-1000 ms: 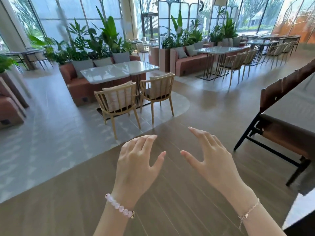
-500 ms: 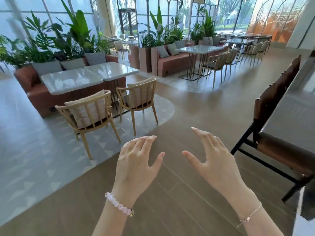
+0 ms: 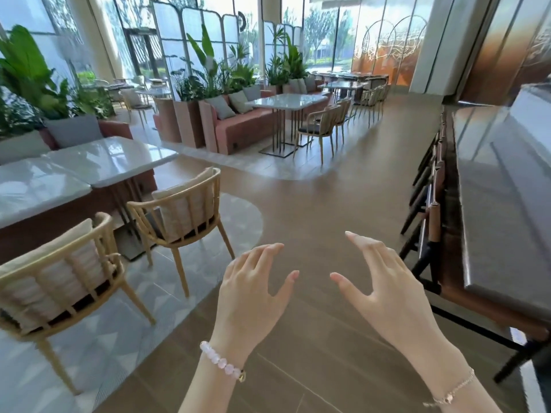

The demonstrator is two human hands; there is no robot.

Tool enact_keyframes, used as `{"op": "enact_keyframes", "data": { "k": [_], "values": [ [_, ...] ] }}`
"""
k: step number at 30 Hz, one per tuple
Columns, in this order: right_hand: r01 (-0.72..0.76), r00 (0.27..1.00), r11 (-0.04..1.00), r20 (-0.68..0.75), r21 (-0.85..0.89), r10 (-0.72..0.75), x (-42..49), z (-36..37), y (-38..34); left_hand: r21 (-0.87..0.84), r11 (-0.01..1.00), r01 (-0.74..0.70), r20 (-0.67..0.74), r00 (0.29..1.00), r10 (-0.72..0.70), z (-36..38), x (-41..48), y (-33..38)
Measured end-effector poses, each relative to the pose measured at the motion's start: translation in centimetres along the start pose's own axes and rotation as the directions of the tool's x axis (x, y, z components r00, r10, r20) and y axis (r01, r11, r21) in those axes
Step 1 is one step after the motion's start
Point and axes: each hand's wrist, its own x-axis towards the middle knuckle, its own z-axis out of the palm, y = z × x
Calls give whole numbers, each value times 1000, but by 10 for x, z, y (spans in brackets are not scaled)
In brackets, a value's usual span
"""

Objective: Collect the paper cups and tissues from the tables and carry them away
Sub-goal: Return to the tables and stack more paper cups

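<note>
My left hand (image 3: pixel 253 296) and my right hand (image 3: pixel 387 293) hover side by side over the wooden floor, palms down, fingers spread, both holding nothing. A white marble table (image 3: pixel 89 165) stands to my left with a bare top. Farther off, another white table (image 3: pixel 287 100) stands in front of a pink sofa. I see no paper cups or tissues on any table in this view.
Two wooden armchairs (image 3: pixel 185 210) (image 3: pixel 56 281) stand at the near table on my left. A long dark counter (image 3: pixel 507 186) with dark stools (image 3: pixel 429 210) runs along the right. A wooden-floor aisle (image 3: pixel 337 189) leads ahead between them. Planters (image 3: pixel 185 120) and glass walls stand behind.
The view has turned right and moved forward: the near table and chairs slid to the left, the dark counter came into view on the right. Both hands stay open in the same pose.
</note>
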Motion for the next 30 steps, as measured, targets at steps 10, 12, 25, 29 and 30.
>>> {"op": "enact_keyframes", "data": {
  "k": [10, 12, 25, 29, 30],
  "values": [
    [-51, 999, 996, -19, -78, 49, 163, 78, 37, -161, 985, -60, 81, 994, 74, 76, 166, -72],
    [-47, 999, 996, -12, -72, 46, 201, 100, 47, -167, 985, -50, 76, 995, 64, 95, 200, -90],
    [-41, 999, 999, -31, -34, 40, 483, 210, 138, -34, 995, -94, 24, 995, 94, 213, 473, -183],
    [-50, 998, 998, -37, -50, 48, 551, 235, 164, -27, 994, -102, 27, 994, 103, 246, 538, -207],
    [-54, 998, 997, -35, -52, 52, 566, 242, 170, -26, 995, -101, 35, 994, 102, 256, 554, -213]
  ]
}}
